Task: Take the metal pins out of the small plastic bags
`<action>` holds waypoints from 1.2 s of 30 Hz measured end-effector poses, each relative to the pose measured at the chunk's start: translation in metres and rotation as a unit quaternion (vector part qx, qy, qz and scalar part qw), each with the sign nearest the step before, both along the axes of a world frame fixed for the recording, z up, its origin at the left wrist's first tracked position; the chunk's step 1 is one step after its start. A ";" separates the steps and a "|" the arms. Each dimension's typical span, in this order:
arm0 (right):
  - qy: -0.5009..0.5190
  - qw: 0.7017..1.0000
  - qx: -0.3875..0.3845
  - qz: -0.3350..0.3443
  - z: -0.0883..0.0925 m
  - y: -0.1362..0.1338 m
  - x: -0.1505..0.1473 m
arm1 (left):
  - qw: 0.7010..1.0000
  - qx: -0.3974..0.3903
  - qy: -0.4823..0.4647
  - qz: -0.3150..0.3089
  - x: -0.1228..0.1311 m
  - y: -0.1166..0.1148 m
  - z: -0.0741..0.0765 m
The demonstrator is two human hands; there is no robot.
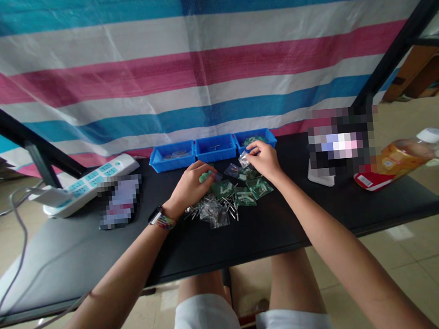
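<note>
My left hand (193, 183) is closed at the left side of a pile, with a small green packet (205, 176) at its fingertips. Between the thumb and fingers of my right hand (263, 158) is a small clear plastic bag (243, 159), held just in front of the right-hand blue bin (269, 143). Beneath and between both hands lie several green packets (244, 196) with pale slim pieces inside. Nearer to me is a clear bag (214, 213), on top of loose silvery metal pins (233, 208). What the pins are exactly is too small to tell.
A left blue bin (171, 164) and a middle blue bin (216, 155) hold a few small parts. A white power strip (94, 183) and a blurred phone (122, 201) lie left. To the right are a white object (320, 178) and a tilted drink bottle (399, 159). A striped sheet (196, 69) hangs behind.
</note>
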State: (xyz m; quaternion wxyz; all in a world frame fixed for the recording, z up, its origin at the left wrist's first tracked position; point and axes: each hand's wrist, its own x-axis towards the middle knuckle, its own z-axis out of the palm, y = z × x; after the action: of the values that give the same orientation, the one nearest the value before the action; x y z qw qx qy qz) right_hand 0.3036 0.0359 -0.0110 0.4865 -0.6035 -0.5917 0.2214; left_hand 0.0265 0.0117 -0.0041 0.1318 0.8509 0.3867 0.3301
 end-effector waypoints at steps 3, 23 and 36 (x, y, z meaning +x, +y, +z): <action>0.181 0.980 0.020 0.086 0.007 -0.002 -0.001 | 0.999 0.030 -0.017 0.011 0.002 -0.004 0.003; 0.321 0.898 -0.097 0.284 0.007 -0.035 -0.051 | 0.961 -0.116 -0.252 0.006 0.012 -0.010 0.008; 0.384 0.874 -0.109 0.277 0.008 -0.035 -0.052 | 0.982 0.041 -0.183 -0.024 0.008 -0.008 0.012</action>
State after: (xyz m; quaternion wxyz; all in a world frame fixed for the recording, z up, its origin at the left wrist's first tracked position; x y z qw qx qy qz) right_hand 0.2514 0.0006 -0.0025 0.5253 -0.3314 -0.4733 0.6246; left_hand 0.0348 0.0033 0.0083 0.1730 0.7900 0.3216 0.4925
